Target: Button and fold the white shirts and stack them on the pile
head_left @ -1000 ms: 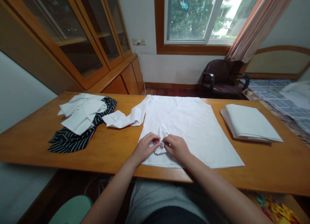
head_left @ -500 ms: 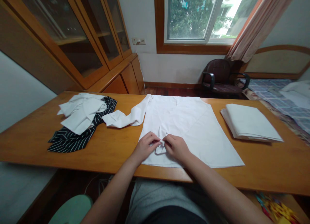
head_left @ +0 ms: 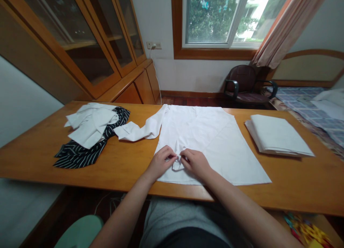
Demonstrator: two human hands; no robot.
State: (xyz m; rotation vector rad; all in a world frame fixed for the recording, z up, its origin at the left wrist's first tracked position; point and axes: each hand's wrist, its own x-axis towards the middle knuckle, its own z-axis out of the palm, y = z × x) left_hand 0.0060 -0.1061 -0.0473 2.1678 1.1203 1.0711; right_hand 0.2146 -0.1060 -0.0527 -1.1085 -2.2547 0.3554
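A white shirt (head_left: 215, 144) is spread over the middle of the wooden table, one sleeve (head_left: 142, 131) stretched out to the left and bent. Near the shirt's lower edge, both hands pinch a small crumpled fold of its cloth that looks like a cuff. My left hand (head_left: 162, 161) grips it from the left between thumb and fingers. From the right, my right hand (head_left: 195, 163) is closed on the same fold, fingertips almost touching those of the left. The exact fastening or edge between the fingertips is too small to make out.
Left on the table (head_left: 129, 173) lies a pile with a white garment (head_left: 92, 124) over a black striped cloth (head_left: 80, 155). A folded white stack (head_left: 279, 135) sits at the right. Beyond are an armchair (head_left: 242, 81) and a glass-fronted cabinet (head_left: 107, 79); a green stool (head_left: 80, 232) stands below.
The fingertips have shifted very slightly at the pinched fold, and a button visible just above it before is now hidden. The shirt and other things stay put.
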